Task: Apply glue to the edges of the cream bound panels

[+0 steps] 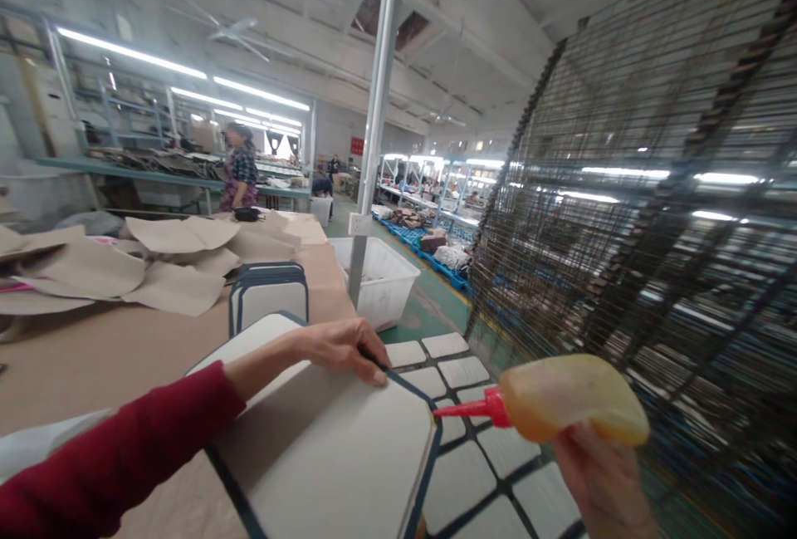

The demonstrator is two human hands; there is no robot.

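Observation:
My left hand (344, 348) grips the far edge of a large pale panel with a dark border (336, 448), thumb on top and fingers over the rim. My right hand (598, 464) is wrapped around a squeeze bottle (573, 398) of yellowish liquid, held on its side. The bottle's red nozzle (464, 410) points left, and its tip meets the panel's right edge, where a small yellowish spot shows. Another pale panel (261, 335) lies partly beneath my left forearm. Below and to the right are several small white pads in a dark grid (491, 448).
A stack of dark-edged panels (271, 294) stands on the brown-covered table (336, 273), near loose beige sheets (93, 269). Beyond the table edge is a white bin (389, 294) beside a metal post (377, 90). A tall wire rack (653, 190) rises on the right. A person (241, 169) stands farther back.

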